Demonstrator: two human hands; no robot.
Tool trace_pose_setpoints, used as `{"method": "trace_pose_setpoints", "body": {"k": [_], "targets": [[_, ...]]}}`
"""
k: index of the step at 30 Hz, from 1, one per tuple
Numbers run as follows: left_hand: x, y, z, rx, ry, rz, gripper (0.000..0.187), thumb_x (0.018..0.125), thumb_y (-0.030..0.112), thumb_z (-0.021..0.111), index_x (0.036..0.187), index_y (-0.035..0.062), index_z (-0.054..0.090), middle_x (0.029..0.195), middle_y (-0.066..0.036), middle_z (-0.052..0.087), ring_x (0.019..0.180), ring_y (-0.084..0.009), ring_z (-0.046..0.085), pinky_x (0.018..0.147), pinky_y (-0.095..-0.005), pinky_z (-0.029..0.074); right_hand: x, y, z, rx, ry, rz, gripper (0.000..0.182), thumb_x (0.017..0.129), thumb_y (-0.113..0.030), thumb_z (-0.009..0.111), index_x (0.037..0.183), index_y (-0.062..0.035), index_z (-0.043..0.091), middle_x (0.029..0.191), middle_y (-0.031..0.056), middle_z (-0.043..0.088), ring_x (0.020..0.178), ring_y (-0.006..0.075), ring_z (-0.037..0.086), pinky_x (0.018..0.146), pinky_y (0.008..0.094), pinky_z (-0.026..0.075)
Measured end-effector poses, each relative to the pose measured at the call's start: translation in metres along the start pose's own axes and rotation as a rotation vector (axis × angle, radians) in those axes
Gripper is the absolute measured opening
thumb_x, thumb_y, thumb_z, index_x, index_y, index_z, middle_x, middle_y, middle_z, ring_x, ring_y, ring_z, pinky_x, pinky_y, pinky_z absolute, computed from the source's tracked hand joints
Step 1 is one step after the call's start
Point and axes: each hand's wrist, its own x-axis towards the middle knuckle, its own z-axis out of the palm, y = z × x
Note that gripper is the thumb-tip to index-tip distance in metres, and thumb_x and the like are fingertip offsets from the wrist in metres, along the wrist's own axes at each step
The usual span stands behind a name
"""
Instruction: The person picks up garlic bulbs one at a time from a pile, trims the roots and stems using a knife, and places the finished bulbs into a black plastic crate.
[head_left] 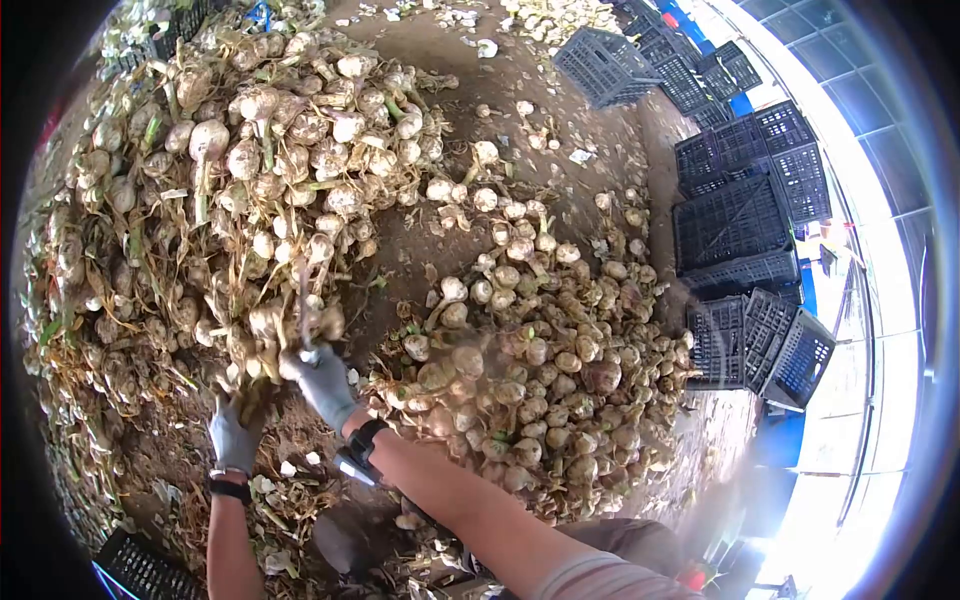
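Note:
My left hand [236,430], in a grey glove with a black wrist band, is closed around garlic stalks [256,396] at the lower left. Up and to its right, my right hand [322,378], also gloved, is closed at the edge of the large heap of stalked garlic [190,240]. A thin, blurred tool seems to rise from its fingers; its exact shape is unclear. Blurred garlic bulbs [270,322] lie just above both hands. Right of my right forearm lies a pile of garlic bulbs with short stems [560,380].
Black plastic crates [735,225] stand along the right side, with another crate [605,68] at the top. A black crate [145,568] sits at the bottom left. Loose peels and bulbs litter the brown ground [410,250]. My knees show at the bottom.

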Motion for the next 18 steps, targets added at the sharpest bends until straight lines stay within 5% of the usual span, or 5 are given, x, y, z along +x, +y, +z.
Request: {"method": "trace_pose_setpoints", "body": {"k": [4, 7, 10, 15, 18], "targets": [[-0.053, 0.002, -0.020, -0.129, 0.173, 0.015, 0.038, 0.083, 0.017, 0.070, 0.120, 0.0102, 0.066, 0.115, -0.021, 0.062, 0.101, -0.0396, 0.063, 0.086, -0.0433, 0.052, -0.037, 0.049, 0.006, -0.497, -0.103, -0.133, 0.032, 0.083, -0.035, 0.075, 0.089, -0.0045, 0.071, 0.066, 0.0040, 0.063, 0.063, 0.0153, 0.058, 0.063, 0.0317, 0.049], [-0.078, 0.005, -0.045, -0.104, 0.138, -0.175, 0.045, 0.080, 0.017, 0.069, 0.125, 0.0136, 0.064, 0.118, -0.024, 0.061, 0.106, -0.0415, 0.061, 0.089, -0.0438, 0.051, -0.080, 0.059, -0.011, -0.304, -0.331, -0.277, 0.030, 0.086, -0.036, 0.072, 0.080, -0.0068, 0.070, 0.071, 0.0097, 0.069, 0.069, 0.0186, 0.066, 0.064, 0.0361, 0.051], [-0.102, -0.027, -0.035, -0.229, 0.274, -0.201, 0.049, 0.076, 0.017, 0.068, 0.125, 0.0116, 0.064, 0.124, -0.022, 0.061, 0.101, -0.0399, 0.064, 0.084, -0.0429, 0.053, -0.113, 0.076, -0.040, -0.661, -0.081, -0.306, 0.033, 0.078, -0.039, 0.079, 0.085, -0.0073, 0.075, 0.074, 0.0121, 0.071, 0.068, 0.0293, 0.069, 0.065, 0.0364, 0.054], [-0.136, -0.034, -0.034, -0.289, 0.131, -0.562, 0.044, 0.079, 0.019, 0.067, 0.122, 0.0104, 0.063, 0.104, -0.019, 0.068, 0.096, -0.0377, 0.065, 0.081, -0.0447, 0.052, -0.153, 0.057, -0.076, -0.648, -0.031, -0.189, 0.029, 0.076, -0.026, 0.081, 0.093, -0.0044, 0.072, 0.072, 0.0077, 0.069, 0.064, 0.0157, 0.064, 0.065, 0.0309, 0.052], [-0.142, -0.023, -0.042, -0.085, 0.216, -0.440, 0.053, 0.078, 0.019, 0.072, 0.128, 0.0094, 0.058, 0.119, -0.019, 0.061, 0.103, -0.0406, 0.063, 0.085, -0.0446, 0.053, -0.159, 0.059, -0.084, -0.554, -0.020, -0.176, 0.024, 0.079, -0.023, 0.080, 0.089, -0.0037, 0.071, 0.070, 0.0037, 0.067, 0.062, 0.0120, 0.060, 0.062, 0.0302, 0.050]]}}
